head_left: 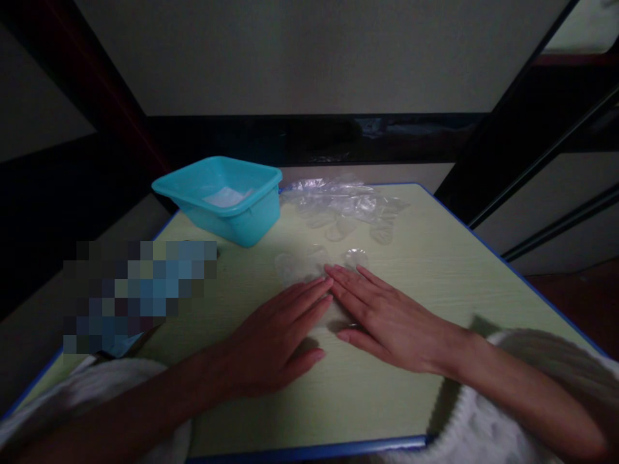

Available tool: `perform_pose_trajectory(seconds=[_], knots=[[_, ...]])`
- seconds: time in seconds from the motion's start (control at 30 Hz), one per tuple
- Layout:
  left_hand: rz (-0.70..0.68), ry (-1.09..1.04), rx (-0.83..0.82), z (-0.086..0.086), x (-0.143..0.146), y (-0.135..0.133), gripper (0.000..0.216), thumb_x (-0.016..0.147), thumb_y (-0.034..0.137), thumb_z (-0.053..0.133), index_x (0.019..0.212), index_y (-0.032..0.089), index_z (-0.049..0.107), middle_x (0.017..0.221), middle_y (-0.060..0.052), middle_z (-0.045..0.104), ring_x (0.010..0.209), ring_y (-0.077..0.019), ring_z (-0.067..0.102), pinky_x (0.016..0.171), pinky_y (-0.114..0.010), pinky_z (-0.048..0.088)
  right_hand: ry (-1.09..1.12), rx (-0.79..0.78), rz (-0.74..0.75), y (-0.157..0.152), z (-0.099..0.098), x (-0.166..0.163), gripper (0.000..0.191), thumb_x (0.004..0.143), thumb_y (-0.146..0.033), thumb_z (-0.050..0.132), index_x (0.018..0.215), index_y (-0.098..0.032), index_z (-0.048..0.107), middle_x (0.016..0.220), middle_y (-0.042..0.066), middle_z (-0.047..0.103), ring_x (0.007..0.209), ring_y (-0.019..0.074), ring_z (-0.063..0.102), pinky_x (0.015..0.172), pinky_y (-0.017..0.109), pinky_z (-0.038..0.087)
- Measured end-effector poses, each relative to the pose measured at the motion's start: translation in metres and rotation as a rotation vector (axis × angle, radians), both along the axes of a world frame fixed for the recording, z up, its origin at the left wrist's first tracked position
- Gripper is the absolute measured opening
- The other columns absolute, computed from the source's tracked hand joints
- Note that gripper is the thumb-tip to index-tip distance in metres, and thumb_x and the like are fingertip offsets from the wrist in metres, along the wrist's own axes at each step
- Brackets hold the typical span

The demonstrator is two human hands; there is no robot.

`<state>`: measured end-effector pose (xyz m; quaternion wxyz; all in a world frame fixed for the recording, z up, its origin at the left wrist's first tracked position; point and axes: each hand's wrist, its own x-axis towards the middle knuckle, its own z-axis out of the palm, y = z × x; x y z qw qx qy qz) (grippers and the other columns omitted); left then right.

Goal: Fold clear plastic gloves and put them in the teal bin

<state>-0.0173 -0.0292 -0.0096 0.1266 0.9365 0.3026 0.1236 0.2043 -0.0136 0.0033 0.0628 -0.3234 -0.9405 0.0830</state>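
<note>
My left hand (283, 332) lies palm down over the table with its fingers stretched out and pointing inward. Opposite it, my right hand (384, 312) is also flat, and the fingertips of both hands meet near the middle. Beneath and just beyond the fingers is a thin clear plastic piece (293, 265) with rounded parts, pressed by the fingertips; its exact kind is hard to make out. A small shiny round part (356, 256) shows ahead of my right fingers. Neither hand grips anything.
A turquoise plastic basket (256, 216) with something white inside stands at the back left. Crumpled clear plastic (348, 200) lies at the far edge, with clear rounded pieces (382, 231) before it. A blurred-out blue item (159, 283) is at left. The table (459, 270) has blue edging.
</note>
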Motion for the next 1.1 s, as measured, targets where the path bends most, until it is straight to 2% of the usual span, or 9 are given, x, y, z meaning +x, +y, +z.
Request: perform_pose_trajectory(seconds=[0.07, 0.17, 0.43, 0.67, 0.8, 0.93, 1.1], knots=[[-0.026, 0.035, -0.002, -0.001, 0.0, 0.002, 0.059, 0.089, 0.031, 0.043, 0.14, 0.008, 0.024, 0.149, -0.018, 0.023, 0.139, -0.0255, 0.016, 0.111, -0.044, 0.02, -0.044, -0.042, 0.02, 0.0, -0.002, -0.001, 0.076, 0.089, -0.052, 0.038, 0.139, 0.004, 0.025, 0.147, 0.024, 0.015, 0.137, 0.029, 0.014, 0.111, 0.048, 0.016], [-0.024, 0.064, -0.034, -0.002, 0.0, 0.004, 0.062, 0.089, 0.035, 0.044, 0.14, 0.006, 0.024, 0.149, -0.019, 0.02, 0.139, -0.0258, 0.013, 0.112, -0.044, 0.017, -0.045, -0.107, 0.018, 0.002, -0.004, 0.0, 0.084, 0.087, -0.059, 0.037, 0.14, 0.005, 0.02, 0.147, 0.025, 0.009, 0.138, 0.0289, 0.008, 0.111, 0.049, 0.014], [0.014, 0.125, -0.099, -0.002, 0.001, 0.005, 0.064, 0.088, 0.039, 0.045, 0.141, 0.009, 0.024, 0.151, -0.017, 0.016, 0.139, -0.0262, 0.011, 0.111, -0.044, 0.016, -0.061, -0.142, -0.005, 0.006, -0.006, 0.0, 0.087, 0.086, -0.061, 0.036, 0.141, 0.004, 0.018, 0.147, 0.025, 0.008, 0.138, 0.0297, 0.007, 0.112, 0.05, 0.012], [-0.001, 0.203, -0.037, -0.002, -0.001, 0.006, 0.069, 0.089, 0.047, 0.043, 0.142, 0.009, 0.022, 0.151, -0.017, 0.013, 0.14, -0.0253, 0.008, 0.112, -0.042, 0.015, -0.088, -0.156, -0.021, 0.009, -0.008, 0.002, 0.092, 0.084, -0.067, 0.032, 0.142, 0.002, 0.015, 0.148, 0.023, 0.007, 0.138, 0.0286, 0.005, 0.112, 0.048, 0.011], [-0.06, 0.2, -0.038, -0.001, -0.002, 0.007, 0.07, 0.087, 0.054, 0.045, 0.143, 0.017, 0.024, 0.152, -0.015, 0.011, 0.14, -0.0286, 0.006, 0.111, -0.046, 0.016, -0.077, -0.179, -0.02, 0.009, -0.006, 0.002, 0.091, 0.084, -0.068, 0.029, 0.142, 0.001, 0.017, 0.149, 0.022, 0.006, 0.138, 0.0277, 0.003, 0.113, 0.047, 0.009], [-0.078, 0.182, -0.049, -0.001, -0.004, 0.006, 0.07, 0.084, 0.058, 0.047, 0.143, 0.026, 0.024, 0.153, -0.012, 0.008, 0.139, -0.0313, 0.005, 0.109, -0.05, 0.016, -0.123, -0.197, -0.034, 0.009, -0.003, 0.0, 0.094, 0.083, -0.068, 0.03, 0.142, 0.002, 0.014, 0.149, 0.022, 0.003, 0.138, 0.028, 0.001, 0.113, 0.047, 0.006], [-0.085, 0.16, -0.035, -0.002, -0.005, 0.006, 0.069, 0.083, 0.059, 0.048, 0.142, 0.029, 0.027, 0.153, -0.013, 0.007, 0.139, -0.0336, 0.007, 0.108, -0.053, 0.018, -0.146, -0.19, -0.036, 0.01, -0.002, 0.0, 0.095, 0.083, -0.069, 0.031, 0.143, 0.002, 0.012, 0.149, 0.021, 0.002, 0.138, 0.0289, 0.001, 0.113, 0.048, 0.006]])
